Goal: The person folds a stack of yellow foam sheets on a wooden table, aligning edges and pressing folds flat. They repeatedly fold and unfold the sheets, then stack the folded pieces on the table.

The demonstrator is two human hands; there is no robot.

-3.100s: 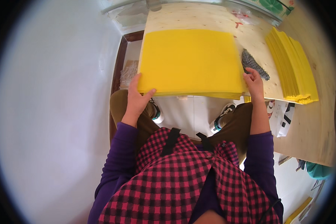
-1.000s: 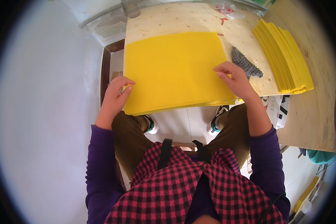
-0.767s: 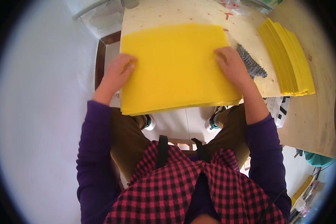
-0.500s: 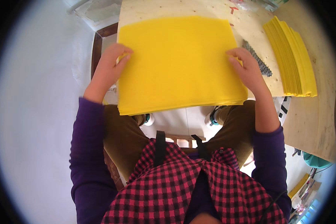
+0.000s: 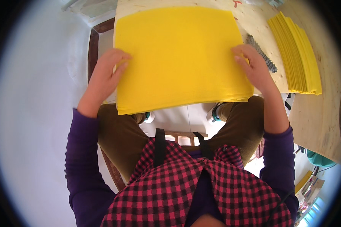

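Note:
A thick stack of large yellow sheets [image 5: 180,56] lies on a pale wooden table [image 5: 326,113], its near edge hanging over my knees. My left hand [image 5: 106,75] grips the stack's left edge, fingers curled over the top sheet. My right hand [image 5: 254,68] rests on the stack's right edge with fingers spread on top and the thumb at the side.
A second, fanned pile of yellow sheets [image 5: 297,56] sits on the table to the right. A dark ridged strip [image 5: 263,56] lies between the two piles. A dark wooden frame [image 5: 93,49] runs along the table's left side. White floor lies below.
The yellow stack has slid toward me and looms larger. Both hands have shifted from its near corners up to its left and right edges.

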